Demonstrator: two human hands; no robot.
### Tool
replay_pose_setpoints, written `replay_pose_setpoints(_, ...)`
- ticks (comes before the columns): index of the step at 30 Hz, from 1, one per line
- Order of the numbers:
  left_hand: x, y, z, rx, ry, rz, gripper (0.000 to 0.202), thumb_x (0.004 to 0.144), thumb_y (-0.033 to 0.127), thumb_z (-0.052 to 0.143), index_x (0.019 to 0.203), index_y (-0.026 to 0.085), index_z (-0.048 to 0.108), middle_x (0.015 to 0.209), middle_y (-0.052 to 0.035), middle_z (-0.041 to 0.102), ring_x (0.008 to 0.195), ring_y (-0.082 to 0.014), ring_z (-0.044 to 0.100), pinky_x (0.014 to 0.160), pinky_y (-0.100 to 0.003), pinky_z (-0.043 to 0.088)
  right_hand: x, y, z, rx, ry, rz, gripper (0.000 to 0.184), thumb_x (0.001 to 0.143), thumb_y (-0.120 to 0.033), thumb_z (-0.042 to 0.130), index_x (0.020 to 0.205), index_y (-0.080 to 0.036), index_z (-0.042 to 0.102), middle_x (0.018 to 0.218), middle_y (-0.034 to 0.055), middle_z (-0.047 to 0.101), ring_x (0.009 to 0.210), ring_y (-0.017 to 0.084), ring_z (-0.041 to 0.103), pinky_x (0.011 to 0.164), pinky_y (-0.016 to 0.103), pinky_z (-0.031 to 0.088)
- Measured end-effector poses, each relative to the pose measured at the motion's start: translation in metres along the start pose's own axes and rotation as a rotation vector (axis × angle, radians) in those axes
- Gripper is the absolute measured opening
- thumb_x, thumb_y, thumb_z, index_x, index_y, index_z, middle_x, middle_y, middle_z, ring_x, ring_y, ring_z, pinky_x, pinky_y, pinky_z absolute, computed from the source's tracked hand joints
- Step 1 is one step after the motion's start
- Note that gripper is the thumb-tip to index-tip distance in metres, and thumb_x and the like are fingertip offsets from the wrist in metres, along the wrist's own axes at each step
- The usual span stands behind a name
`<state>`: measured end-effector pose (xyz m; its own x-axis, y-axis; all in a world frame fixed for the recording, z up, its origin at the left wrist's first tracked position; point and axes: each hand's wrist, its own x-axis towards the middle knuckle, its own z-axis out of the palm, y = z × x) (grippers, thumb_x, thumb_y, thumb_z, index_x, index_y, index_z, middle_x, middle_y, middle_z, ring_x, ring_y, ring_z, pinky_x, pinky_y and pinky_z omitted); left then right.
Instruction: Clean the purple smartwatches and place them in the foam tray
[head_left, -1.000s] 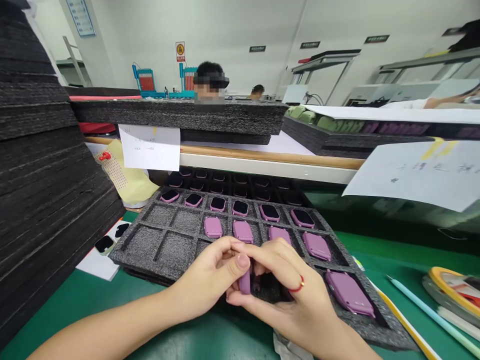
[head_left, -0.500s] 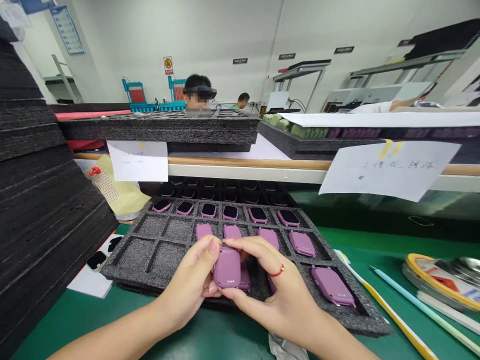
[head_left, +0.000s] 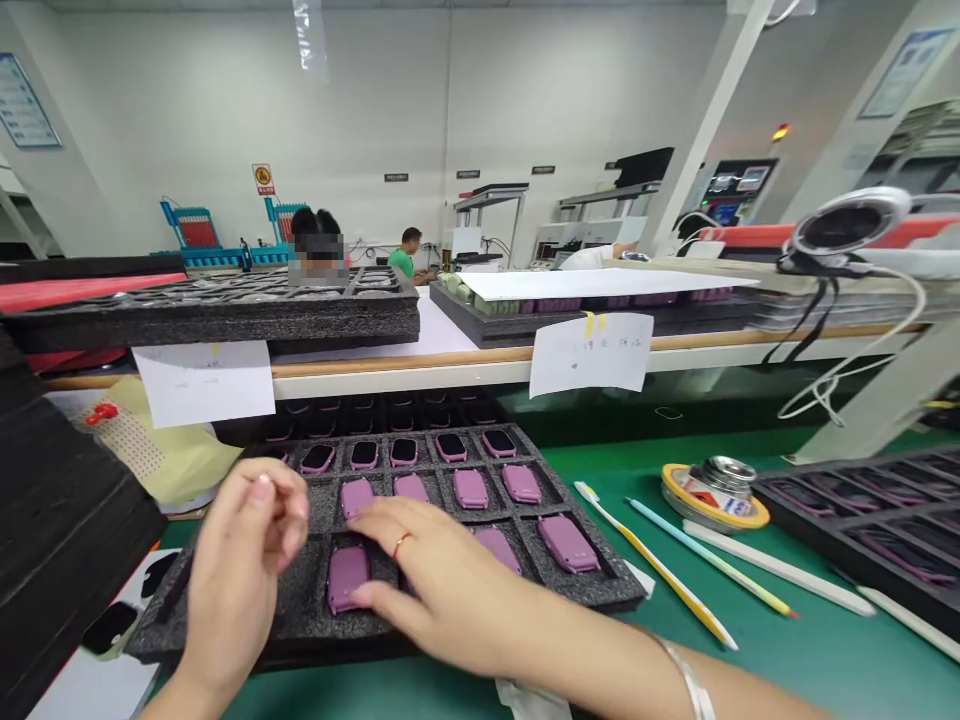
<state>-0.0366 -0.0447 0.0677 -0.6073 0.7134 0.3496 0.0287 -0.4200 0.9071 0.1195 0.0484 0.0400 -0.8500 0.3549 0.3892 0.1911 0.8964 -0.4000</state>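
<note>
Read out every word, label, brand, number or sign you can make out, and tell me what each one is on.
Nothing reads clearly.
Left hanging sheet: faint handwriting, too blurred.
Right hanging sheet: handwriting, too blurred.
Red-and-white wall sign: round yellow symbol; lettering too small.
Dark wall plaques: too small.
Blue-edged wall notice: too small.
Round tin: printed label, too blurred.
Purple watch cases: no readable lettering.
</note>
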Motion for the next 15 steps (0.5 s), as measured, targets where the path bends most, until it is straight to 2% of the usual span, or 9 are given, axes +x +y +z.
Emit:
replay_pose_setpoints(1, -0.003, -0.003, 0.000, 0.092, -0.079, -0.024, 0.028, 0.092, 0.047, 0.064, 0.081, 0.022, 0.064, 0.068, 0.0020, 0.056, 0.052, -0.0103, 0.044, 0.048, -0.020, 0.036, 0.004, 0.005, -0.009, -0.037, -0.031, 0.031, 0.042, 0.094, -0.036, 0.070, 0.130, -0.016, 0.064, 0.131, 0.0105, 0.069, 0.123, 0.025, 0.062, 0.110, 0.037, 0.048)
replay_pose_setpoints(3, -0.007, -0.011, 0.003, 0.287, -0.311, -0.105, 0.034, 0.095, 0.050, 0.058, 0.079, 0.021, 0.065, 0.067, 0.0005, 0.057, 0.055, -0.0126, 0.046, 0.051, -0.023, 0.035, 0.017, 0.021, -0.026, -0.118, -0.080, 0.095, 0.031, 0.099, -0.029, 0.062, 0.126, -0.014, 0.067, 0.127, 0.0122, 0.070, 0.122, 0.027, 0.063, 0.109, 0.041, 0.049)
replay_pose_setpoints(5, -0.011, -0.018, 0.007, 0.498, -0.596, -0.143, 0.030, 0.096, 0.043, 0.058, 0.078, 0.020, 0.065, 0.066, 0.0004, 0.058, 0.060, -0.0144, 0.048, 0.056, -0.024, 0.035, 0.036, 0.040, -0.037, -0.176, -0.118, 0.146, 0.029, 0.100, -0.024, 0.059, 0.125, -0.011, 0.067, 0.127, 0.0145, 0.070, 0.123, 0.028, 0.063, 0.108, 0.044, 0.049)
replay_pose_setpoints(7, -0.014, -0.021, 0.012, 0.685, -0.803, -0.103, 0.021, 0.095, 0.034, 0.059, 0.080, 0.021, 0.066, 0.071, 0.0009, 0.059, 0.066, -0.0155, 0.051, 0.062, -0.025, 0.035, 0.058, 0.059, -0.041, -0.230, -0.185, 0.187, 0.029, 0.100, -0.027, 0.061, 0.125, -0.013, 0.066, 0.126, 0.0134, 0.069, 0.120, 0.026, 0.064, 0.105, 0.047, 0.050)
replay_pose_setpoints(9, -0.015, -0.022, 0.015, 0.794, -0.879, -0.048, 0.014, 0.094, 0.030, 0.059, 0.085, 0.022, 0.066, 0.076, 0.0012, 0.061, 0.071, -0.0157, 0.053, 0.065, -0.025, 0.035, 0.077, 0.073, -0.040, -0.279, -0.276, 0.215, 0.030, 0.098, -0.033, 0.065, 0.122, -0.015, 0.065, 0.124, 0.0105, 0.068, 0.113, 0.025, 0.066, 0.099, 0.048, 0.054)
replay_pose_setpoints(11, -0.016, -0.022, 0.016, 0.820, -0.886, -0.039, 0.014, 0.095, 0.029, 0.057, 0.087, 0.022, 0.065, 0.079, 0.0009, 0.061, 0.073, -0.0159, 0.053, 0.067, -0.025, 0.035, 0.093, 0.080, -0.037, -0.321, -0.363, 0.234, 0.029, 0.098, -0.035, 0.066, 0.120, -0.016, 0.065, 0.122, 0.0088, 0.067, 0.107, 0.023, 0.067, 0.093, 0.046, 0.057)
replay_pose_setpoints(15, -0.016, -0.023, 0.015, 0.826, -0.887, -0.024, 0.014, 0.095, 0.030, 0.057, 0.087, 0.022, 0.065, 0.079, 0.0005, 0.061, 0.072, -0.0161, 0.054, 0.067, -0.026, 0.035, 0.115, 0.076, -0.035, -0.393, -0.455, 0.250, 0.028, 0.098, -0.036, 0.065, 0.118, -0.016, 0.066, 0.120, 0.0085, 0.067, 0.103, 0.022, 0.068, 0.089, 0.043, 0.058)
